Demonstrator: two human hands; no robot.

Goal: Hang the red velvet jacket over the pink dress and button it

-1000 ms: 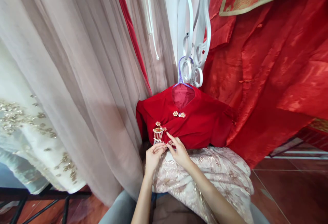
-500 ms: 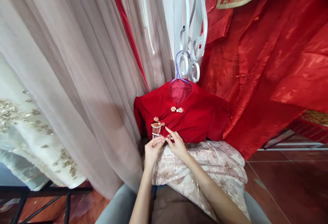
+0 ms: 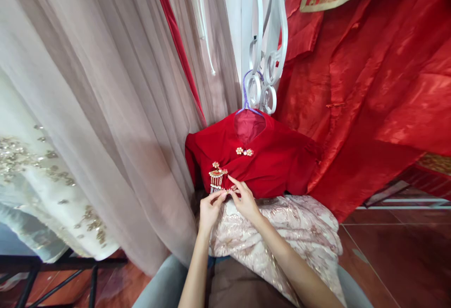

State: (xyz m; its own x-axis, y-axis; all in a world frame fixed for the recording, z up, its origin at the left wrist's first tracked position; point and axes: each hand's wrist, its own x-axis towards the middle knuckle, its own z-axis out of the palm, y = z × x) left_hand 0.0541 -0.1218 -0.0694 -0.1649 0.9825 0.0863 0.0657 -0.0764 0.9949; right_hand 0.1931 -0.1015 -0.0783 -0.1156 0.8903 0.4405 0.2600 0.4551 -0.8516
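A: Taking the meeting fingertips as the clock's centre, what's the biggest thing around them?

B: A sheer beige drape point(image 3: 105, 101) towards ten o'clock, then a red satin robe point(image 3: 359, 82) at two.

A: And closer in?

B: A red velvet top point(image 3: 269, 171) on a purple hanger point(image 3: 245, 92), mostly between twelve and two, with cream brocade cloth point(image 3: 292, 221) at four.

A: The hands?

B: The left hand point(image 3: 209, 208) comes in from eight, thumb and forefinger pinched narrow on a small beaded clasp point(image 3: 229, 190). The right hand point(image 3: 246, 203) comes in from four, forefinger stretched up and away from the thumb. I can't tell if its other fingers grip the clasp.

A: So where's the clasp, and which hand is nearer?

B: Right between both sets of fingertips, at the top's lower edge; neither is clearly nearer. Its long axis seems to run nine to three.

A: Anything else nearby?

B: A tasselled fan ornament point(image 3: 216, 177), between ten and eleven, just beyond the left fingertips.
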